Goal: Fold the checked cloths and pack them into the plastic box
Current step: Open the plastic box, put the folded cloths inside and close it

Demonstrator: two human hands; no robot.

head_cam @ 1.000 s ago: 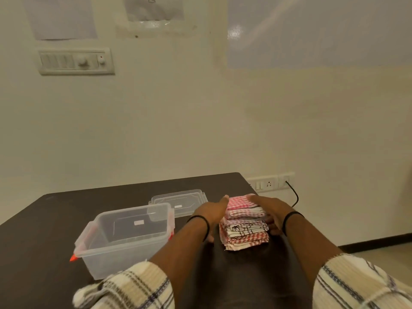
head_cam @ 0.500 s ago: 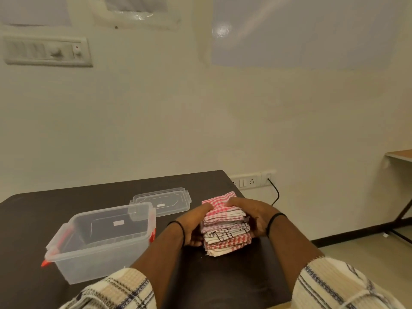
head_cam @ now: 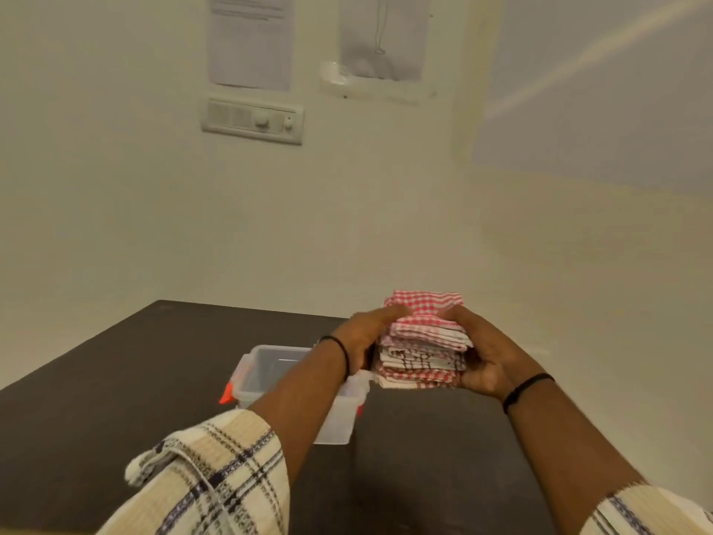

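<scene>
Because the stack of folded checked cloths (head_cam: pixel 423 341) is soft and layered, it is judged to be light but liable to slump or fan apart if it is gripped at one edge only; a hold from both sides at once, with support kept under the lowest layer, is judged the safest purchase. That hold is what is seen. The stack is pressed between the left hand (head_cam: pixel 364 335) and the right hand (head_cam: pixel 488 351), raised clear of the dark table (head_cam: pixel 115 364). The left fingers are laid fairly straight along the stack's left side, their tips reaching up to the red-checked top cloth. The right fingers are curled round the right side, and the palm appears to be cupped beneath the bottom layers, though the fingertips themselves cannot be made out. Both forearms are stretched forward, with checked sleeves (head_cam: pixel 216 480) pushed back and a dark band worn at each wrist. The plastic box (head_cam: pixel 266 374) is seen below and to the left of the left fingers, open, partly hidden by the left forearm, with nothing visible inside it.
</scene>
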